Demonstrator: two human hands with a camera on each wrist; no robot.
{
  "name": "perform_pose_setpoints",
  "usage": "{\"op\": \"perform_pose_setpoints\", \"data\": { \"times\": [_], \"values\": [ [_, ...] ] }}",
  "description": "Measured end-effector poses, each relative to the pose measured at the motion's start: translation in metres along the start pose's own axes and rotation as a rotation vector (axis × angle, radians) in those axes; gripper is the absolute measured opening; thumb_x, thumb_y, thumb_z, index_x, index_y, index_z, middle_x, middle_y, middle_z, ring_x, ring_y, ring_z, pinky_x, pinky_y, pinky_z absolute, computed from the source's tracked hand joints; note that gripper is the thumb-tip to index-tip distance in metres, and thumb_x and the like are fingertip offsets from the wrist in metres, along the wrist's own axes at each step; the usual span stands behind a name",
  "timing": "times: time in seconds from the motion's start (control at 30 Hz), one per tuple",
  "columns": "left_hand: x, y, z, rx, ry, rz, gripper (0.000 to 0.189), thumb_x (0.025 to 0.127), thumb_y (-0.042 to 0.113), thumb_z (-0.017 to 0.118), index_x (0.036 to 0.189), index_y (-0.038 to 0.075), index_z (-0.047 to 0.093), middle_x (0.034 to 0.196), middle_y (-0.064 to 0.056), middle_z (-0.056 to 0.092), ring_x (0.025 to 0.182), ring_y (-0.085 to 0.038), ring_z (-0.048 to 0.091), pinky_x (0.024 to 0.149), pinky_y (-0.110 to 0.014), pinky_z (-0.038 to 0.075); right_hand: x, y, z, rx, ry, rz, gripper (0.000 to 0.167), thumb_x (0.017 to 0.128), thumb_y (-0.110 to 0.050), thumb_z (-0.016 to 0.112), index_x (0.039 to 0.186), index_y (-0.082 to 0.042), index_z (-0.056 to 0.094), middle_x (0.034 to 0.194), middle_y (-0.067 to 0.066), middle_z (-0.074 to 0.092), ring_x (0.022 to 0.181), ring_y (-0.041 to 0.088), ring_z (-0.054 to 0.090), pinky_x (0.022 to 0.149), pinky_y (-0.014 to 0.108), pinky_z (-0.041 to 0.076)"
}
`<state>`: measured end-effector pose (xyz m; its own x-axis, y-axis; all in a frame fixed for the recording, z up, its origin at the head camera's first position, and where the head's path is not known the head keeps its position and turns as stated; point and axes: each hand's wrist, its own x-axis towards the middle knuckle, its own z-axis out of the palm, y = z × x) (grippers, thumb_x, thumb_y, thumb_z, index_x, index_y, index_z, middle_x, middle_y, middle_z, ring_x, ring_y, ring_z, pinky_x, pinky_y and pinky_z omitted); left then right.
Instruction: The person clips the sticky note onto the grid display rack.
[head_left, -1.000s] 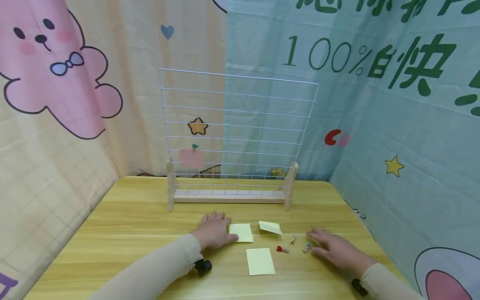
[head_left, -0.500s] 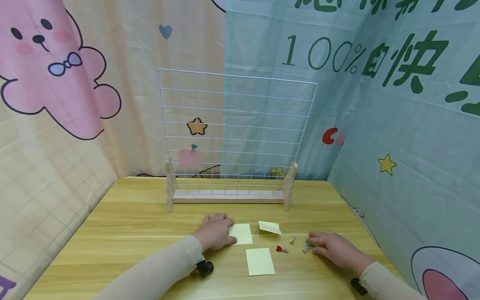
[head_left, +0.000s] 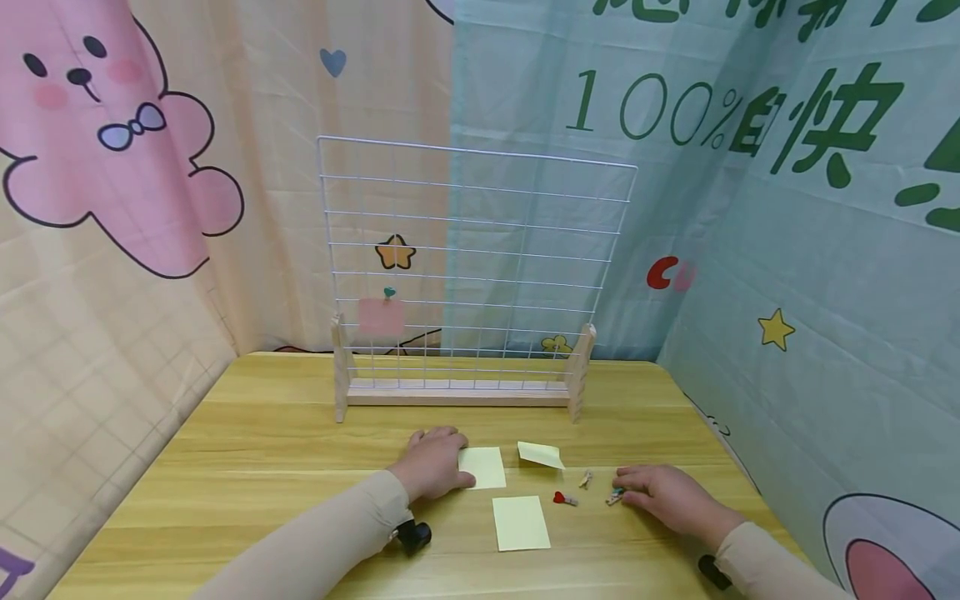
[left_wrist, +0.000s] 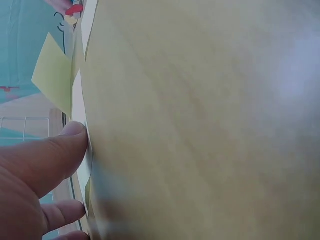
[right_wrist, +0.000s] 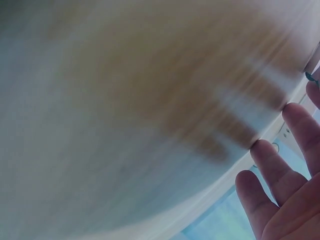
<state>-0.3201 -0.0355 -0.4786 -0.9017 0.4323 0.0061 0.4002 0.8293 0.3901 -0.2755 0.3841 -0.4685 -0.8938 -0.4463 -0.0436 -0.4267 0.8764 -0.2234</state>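
Observation:
My left hand [head_left: 431, 462] lies at the left edge of a pale yellow sticky note [head_left: 483, 467] on the table. The thumb [left_wrist: 70, 140] rests on the note's near corner, with the other fingers by its far corner. On the right, my right hand [head_left: 667, 498] has thumb and index fingertips at a small teal-topped clothespin [head_left: 612, 498], pinching its coloured end. The other fingers [right_wrist: 265, 155] touch the table. Nearby lie a red-heart clothespin [head_left: 564, 498] and a pale clothespin [head_left: 585, 480]. Two more notes lie near: a curled note [head_left: 540, 454] and a flat note [head_left: 521, 523].
A white wire grid [head_left: 480, 225] stands upright in a wooden base [head_left: 457, 400] at the back of the table [head_left: 225, 467]. A pink note [head_left: 381, 317] hangs on it from a teal clip [head_left: 389, 292]. Printed curtains [head_left: 787, 250] enclose the table.
My right thumb and index finger have closed in on the teal-topped clothespin. My left fingers have drawn in slightly beside the note. Notes and other clothespins have not moved.

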Motion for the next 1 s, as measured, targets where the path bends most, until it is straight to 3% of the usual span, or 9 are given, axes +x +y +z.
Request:
{"op": "perform_pose_setpoints", "data": {
  "times": [0.13,0.33,0.63,0.83,1.0],
  "values": [
    [0.001,-0.001,-0.001,-0.011,0.001,-0.009,0.071,0.087,0.052,0.083,0.138,0.007,0.065,0.151,-0.016,0.057,0.145,-0.037,0.047,0.118,-0.067,0.029,0.001,-0.003,-0.002,-0.008,0.006,-0.002,0.029,0.1,-0.035,0.07,0.124,-0.021,0.079,0.136,0.007,0.072,0.125,0.036,0.068,0.103,0.057,0.054],
    [-0.002,0.0,-0.002,0.004,-0.016,0.016,0.095,0.072,0.064,0.09,0.143,0.007,0.062,0.154,-0.015,0.054,0.145,-0.039,0.047,0.118,-0.068,0.028,0.003,-0.004,-0.001,-0.005,0.018,0.017,0.023,0.098,-0.03,0.073,0.118,-0.022,0.081,0.133,0.006,0.074,0.123,0.036,0.07,0.1,0.056,0.055],
    [-0.004,0.0,-0.003,0.006,0.008,0.025,0.084,0.077,0.056,0.09,0.139,0.006,0.065,0.149,-0.017,0.057,0.142,-0.039,0.049,0.115,-0.064,0.032,0.004,-0.003,0.0,0.012,0.056,0.013,0.015,0.098,-0.031,0.073,0.109,-0.026,0.082,0.119,-0.002,0.079,0.113,0.029,0.074,0.095,0.051,0.059],
    [-0.002,-0.004,0.001,-0.035,0.046,0.025,0.076,0.078,0.054,0.09,0.137,0.013,0.066,0.115,-0.001,0.065,0.11,-0.024,0.059,0.103,-0.055,0.038,0.0,-0.001,-0.002,0.146,0.091,0.071,0.012,0.099,-0.028,0.073,0.107,-0.026,0.082,0.107,-0.008,0.079,0.102,0.018,0.075,0.085,0.038,0.062],
    [0.001,-0.01,0.002,-0.154,0.028,0.036,0.065,0.085,0.048,0.087,0.138,0.016,0.067,0.085,0.011,0.063,0.08,-0.01,0.059,0.091,-0.046,0.044,0.001,-0.001,-0.007,0.239,0.116,0.133,0.012,0.1,-0.023,0.073,0.107,-0.023,0.082,0.107,-0.003,0.08,0.098,0.013,0.073,0.079,0.03,0.06]
  ]
}}
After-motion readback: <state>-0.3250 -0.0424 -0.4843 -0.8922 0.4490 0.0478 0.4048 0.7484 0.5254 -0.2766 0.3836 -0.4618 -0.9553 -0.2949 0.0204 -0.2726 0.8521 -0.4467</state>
